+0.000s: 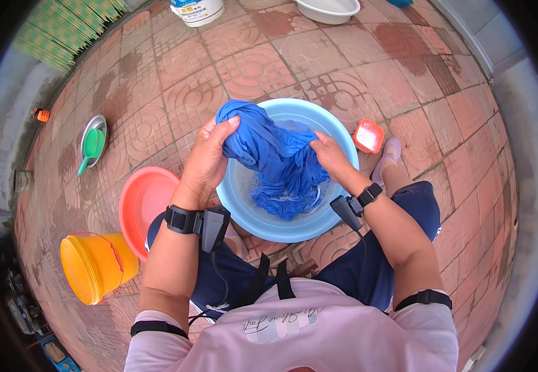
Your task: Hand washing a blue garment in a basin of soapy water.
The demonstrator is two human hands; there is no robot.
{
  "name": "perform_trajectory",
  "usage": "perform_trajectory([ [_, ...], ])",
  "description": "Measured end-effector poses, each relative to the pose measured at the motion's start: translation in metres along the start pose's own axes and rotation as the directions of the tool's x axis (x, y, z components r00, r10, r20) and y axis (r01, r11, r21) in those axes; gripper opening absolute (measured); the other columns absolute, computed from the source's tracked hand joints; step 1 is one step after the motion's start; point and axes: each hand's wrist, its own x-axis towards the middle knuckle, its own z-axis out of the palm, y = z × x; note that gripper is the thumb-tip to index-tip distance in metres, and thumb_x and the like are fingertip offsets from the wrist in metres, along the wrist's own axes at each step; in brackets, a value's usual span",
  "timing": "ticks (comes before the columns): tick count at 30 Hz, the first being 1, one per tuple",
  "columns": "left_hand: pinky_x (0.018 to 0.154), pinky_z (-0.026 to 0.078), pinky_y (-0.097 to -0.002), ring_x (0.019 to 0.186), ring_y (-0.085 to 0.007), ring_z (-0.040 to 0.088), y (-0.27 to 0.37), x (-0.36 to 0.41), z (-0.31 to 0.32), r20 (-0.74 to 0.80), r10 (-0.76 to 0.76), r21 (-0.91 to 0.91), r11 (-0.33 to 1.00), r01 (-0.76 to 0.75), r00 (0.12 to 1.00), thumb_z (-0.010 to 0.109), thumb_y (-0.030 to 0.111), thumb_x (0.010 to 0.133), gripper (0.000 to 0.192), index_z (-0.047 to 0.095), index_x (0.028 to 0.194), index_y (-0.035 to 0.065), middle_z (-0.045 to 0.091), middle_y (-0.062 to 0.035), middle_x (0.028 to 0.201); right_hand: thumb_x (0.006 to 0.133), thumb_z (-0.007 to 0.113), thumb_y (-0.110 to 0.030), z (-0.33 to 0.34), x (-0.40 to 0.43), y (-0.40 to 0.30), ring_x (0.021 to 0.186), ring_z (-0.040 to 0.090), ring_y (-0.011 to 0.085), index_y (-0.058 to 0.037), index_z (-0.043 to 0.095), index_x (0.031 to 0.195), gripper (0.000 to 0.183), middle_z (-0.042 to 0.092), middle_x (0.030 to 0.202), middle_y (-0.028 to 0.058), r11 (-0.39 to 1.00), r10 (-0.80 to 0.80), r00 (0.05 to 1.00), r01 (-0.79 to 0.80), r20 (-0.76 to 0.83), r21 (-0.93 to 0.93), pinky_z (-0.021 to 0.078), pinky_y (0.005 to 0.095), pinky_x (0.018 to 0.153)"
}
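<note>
A light blue plastic basin (pixel 287 232) stands on the tiled ground between my feet, with water in it. My left hand (pixel 211 149) grips a bunched part of a wet blue cloth (pixel 269 139) over the basin's left rim, thumb on top. My right hand (pixel 329 153) pinches the same cloth at its right side, above the basin. The cloth's lower part lies in the water. What the cloth is exactly, I cannot tell.
Close on the left are a pink basin (pixel 131 204) and a lidded yellow bucket (pixel 115 260). Farther left, a green dipper (pixel 94 143) lies in a metal bowl (pixel 103 125). A red container with white powder (pixel 368 136) stands by my right foot. Ahead are a white bucket (pixel 201 13) and white basin (pixel 329 17).
</note>
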Motion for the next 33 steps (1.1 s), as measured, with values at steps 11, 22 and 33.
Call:
perform_trajectory([
  [11, 0.081, 0.045, -0.0246, 0.087, -0.0093, 0.058, -0.016, 0.008, 0.008, -0.061, -0.098, 0.06, 0.993, 0.102, 0.993, 0.059, 0.024, 0.089, 0.026, 0.061, 0.108, 0.0049, 0.064, -0.0019, 0.097, 0.096, 0.043, -0.022, -0.045, -0.046, -0.121, 0.092, 0.061, 0.0171, -0.0002, 0.053, 0.113, 0.029, 0.061, 0.107, 0.0096, 0.634, -0.369, 0.914, 0.116, 0.167, 0.765, 0.0508, 0.0332, 0.084],
  [22, 0.081, 0.046, -0.0241, 0.089, -0.0082, 0.057, -0.043, 0.01, 0.033, 0.135, -0.243, 0.15, 0.963, 0.223, 0.96, 0.06, 0.031, 0.089, 0.032, 0.061, 0.109, 0.006, 0.063, -0.0018, 0.098, 0.086, 0.063, -0.026, -0.011, -0.031, -0.078, 0.112, 0.047, 0.0158, -0.0039, 0.046, 0.127, 0.05, 0.047, 0.124, 0.0097, 0.911, -0.402, 0.905, 0.411, 0.138, -0.041, 0.0391, 0.0303, 0.095],
  [33, 0.078, 0.044, -0.0243, 0.086, -0.0083, 0.055, -0.039, 0.015, 0.024, 0.1, -0.27, 0.194, 0.949, 0.248, 0.958, 0.061, 0.023, 0.089, 0.023, 0.06, 0.104, 0.005, 0.061, -0.0003, 0.093, 0.091, 0.056, -0.015, -0.008, -0.023, -0.067, 0.089, 0.057, 0.0094, -0.0014, 0.054, 0.113, 0.026, 0.06, 0.1, 0.0038, 0.836, -0.051, 0.998, 0.016, 0.047, 0.548, 0.047, 0.025, 0.079],
])
